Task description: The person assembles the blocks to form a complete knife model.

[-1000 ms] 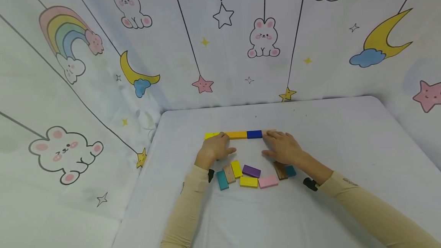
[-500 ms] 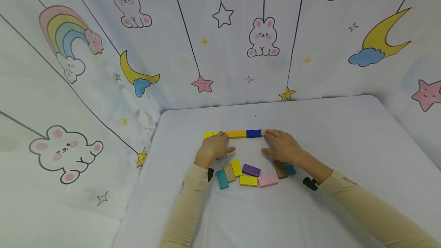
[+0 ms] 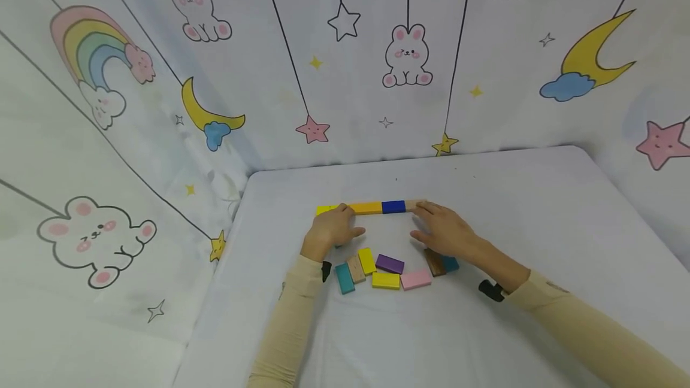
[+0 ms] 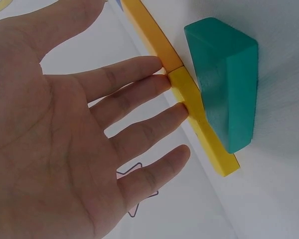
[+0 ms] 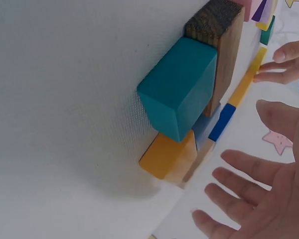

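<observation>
A straight row of blocks lies on the white table: a yellow block, an orange block, a blue block and a pale wooden block. My left hand has its fingers stretched out, with fingertips against the near side of the row where yellow meets orange. At the row's right end, my right hand spreads its fingers by the pale wooden block; whether they touch it cannot be told. Close to my left hand stands a green block, mostly hidden from the head view.
Nearer me lie loose blocks: teal, tan wood, yellow, purple, pink and dark brown. Another teal block and an orange one sit by my right hand. A patterned cloth hangs behind.
The head view has shifted slightly. My right hand has eased a little to the right relative to the row, while my left hand and the blocks stay put.
</observation>
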`<act>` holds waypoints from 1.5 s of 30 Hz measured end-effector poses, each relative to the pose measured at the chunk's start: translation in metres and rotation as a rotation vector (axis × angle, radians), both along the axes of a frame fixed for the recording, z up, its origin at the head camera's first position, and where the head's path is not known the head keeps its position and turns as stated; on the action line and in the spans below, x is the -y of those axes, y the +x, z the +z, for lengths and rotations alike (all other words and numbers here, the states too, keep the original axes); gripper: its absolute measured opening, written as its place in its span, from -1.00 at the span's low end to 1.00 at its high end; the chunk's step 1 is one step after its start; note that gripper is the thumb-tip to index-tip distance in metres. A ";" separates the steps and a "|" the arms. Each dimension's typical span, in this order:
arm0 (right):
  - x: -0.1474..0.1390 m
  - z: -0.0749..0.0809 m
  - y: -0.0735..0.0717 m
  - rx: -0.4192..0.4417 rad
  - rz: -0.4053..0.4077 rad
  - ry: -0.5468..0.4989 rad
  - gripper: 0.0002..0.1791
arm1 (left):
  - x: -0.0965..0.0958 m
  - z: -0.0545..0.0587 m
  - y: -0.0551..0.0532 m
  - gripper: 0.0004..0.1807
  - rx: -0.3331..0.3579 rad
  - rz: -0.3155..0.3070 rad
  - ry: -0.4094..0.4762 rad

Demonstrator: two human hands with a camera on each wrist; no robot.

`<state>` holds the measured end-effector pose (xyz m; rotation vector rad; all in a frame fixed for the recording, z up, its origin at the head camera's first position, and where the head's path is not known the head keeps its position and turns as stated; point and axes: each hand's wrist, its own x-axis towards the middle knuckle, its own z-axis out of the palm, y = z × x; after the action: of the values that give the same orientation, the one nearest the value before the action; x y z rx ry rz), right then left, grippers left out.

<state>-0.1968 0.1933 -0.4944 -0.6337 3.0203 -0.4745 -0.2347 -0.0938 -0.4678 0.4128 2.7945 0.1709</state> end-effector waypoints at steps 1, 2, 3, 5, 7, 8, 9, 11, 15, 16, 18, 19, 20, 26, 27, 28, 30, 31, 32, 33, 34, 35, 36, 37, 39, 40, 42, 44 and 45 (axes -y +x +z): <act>-0.001 0.002 0.002 0.005 0.000 -0.003 -0.31 | 0.000 0.000 0.000 -0.27 0.001 0.001 0.000; -0.002 0.003 0.005 0.010 0.002 -0.005 -0.33 | 0.000 0.000 0.000 -0.26 0.003 0.001 0.000; -0.004 0.005 0.007 0.016 0.001 -0.004 -0.34 | 0.000 0.000 0.000 -0.26 0.003 -0.001 -0.003; -0.006 0.009 0.013 0.020 0.005 -0.002 -0.38 | 0.001 0.000 0.000 -0.25 0.005 0.000 -0.005; -0.007 0.014 0.019 0.017 0.009 0.003 -0.41 | 0.001 0.000 0.000 -0.26 0.004 -0.001 -0.010; -0.007 0.016 0.023 0.014 0.009 0.008 -0.42 | 0.001 0.000 -0.001 -0.26 0.003 0.000 -0.011; -0.007 0.019 0.026 0.011 0.010 0.014 -0.44 | 0.002 0.000 -0.001 -0.25 0.004 0.001 -0.013; -0.007 0.024 0.033 0.004 0.015 0.023 -0.46 | 0.002 0.001 -0.001 -0.26 0.004 0.003 -0.011; -0.009 0.031 0.047 -0.008 0.023 0.049 -0.49 | 0.003 0.001 -0.001 -0.26 0.000 0.000 -0.006; -0.010 0.032 0.050 -0.012 0.024 0.052 -0.48 | 0.004 0.001 -0.001 -0.27 -0.004 -0.002 -0.005; -0.011 0.033 0.055 -0.012 0.020 0.060 -0.47 | 0.004 0.001 -0.001 -0.27 -0.006 -0.005 -0.002; -0.012 0.034 0.057 -0.010 0.017 0.065 -0.45 | 0.004 0.001 -0.002 -0.27 -0.006 -0.007 -0.001; -0.013 0.034 0.059 -0.001 0.013 0.066 -0.44 | 0.003 0.000 -0.002 -0.26 -0.006 -0.008 0.001; -0.018 0.033 0.067 0.063 -0.012 0.096 -0.36 | 0.002 0.002 -0.002 -0.26 -0.003 -0.011 0.010; -0.018 0.033 0.068 0.068 -0.014 0.097 -0.36 | 0.002 0.002 -0.002 -0.26 -0.003 -0.010 0.009; -0.019 0.033 0.068 0.075 -0.016 0.098 -0.35 | 0.002 0.003 -0.001 -0.26 -0.004 -0.009 0.009; -0.020 0.032 0.069 0.091 -0.022 0.093 -0.33 | 0.001 0.003 -0.001 -0.26 -0.003 -0.011 0.003; -0.021 0.031 0.070 0.099 -0.026 0.091 -0.33 | 0.001 0.003 -0.001 -0.25 -0.002 -0.013 0.001; -0.021 0.030 0.070 0.104 -0.028 0.090 -0.32 | 0.000 0.003 -0.001 -0.25 -0.001 -0.016 -0.002; -0.022 0.030 0.071 0.108 -0.032 0.091 -0.31 | 0.000 0.003 -0.001 -0.25 0.001 -0.020 -0.004; -0.022 0.029 0.071 0.110 -0.035 0.093 -0.30 | 0.000 0.003 -0.001 -0.24 0.001 -0.025 -0.005; -0.023 0.028 0.071 0.105 -0.037 0.096 -0.30 | -0.001 0.003 -0.001 -0.24 0.001 -0.030 -0.007; -0.024 0.027 0.072 0.094 -0.035 0.101 -0.30 | -0.001 0.003 -0.001 -0.24 0.000 -0.034 -0.006; -0.025 0.025 0.072 0.078 -0.032 0.106 -0.30 | -0.001 0.002 -0.001 -0.24 -0.002 -0.036 -0.005; -0.026 0.023 0.072 0.042 -0.021 0.121 -0.30 | -0.001 0.001 -0.001 -0.24 -0.006 -0.041 -0.006; -0.027 0.022 0.072 0.024 -0.014 0.132 -0.30 | -0.001 0.001 -0.001 -0.23 -0.007 -0.043 -0.005; -0.028 0.020 0.071 -0.003 -0.003 0.152 -0.31 | -0.001 0.001 -0.001 -0.23 -0.006 -0.044 -0.002; -0.028 0.019 0.071 -0.012 0.002 0.159 -0.31 | 0.000 0.001 -0.001 -0.22 -0.004 -0.048 0.000; -0.028 0.019 0.071 -0.010 0.002 0.158 -0.32 | 0.000 0.001 -0.001 -0.21 -0.005 -0.050 0.001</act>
<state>-0.1256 0.2214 -0.4759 -0.6299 3.0261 -0.2296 -0.2354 -0.0934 -0.4664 0.4835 2.7859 0.1610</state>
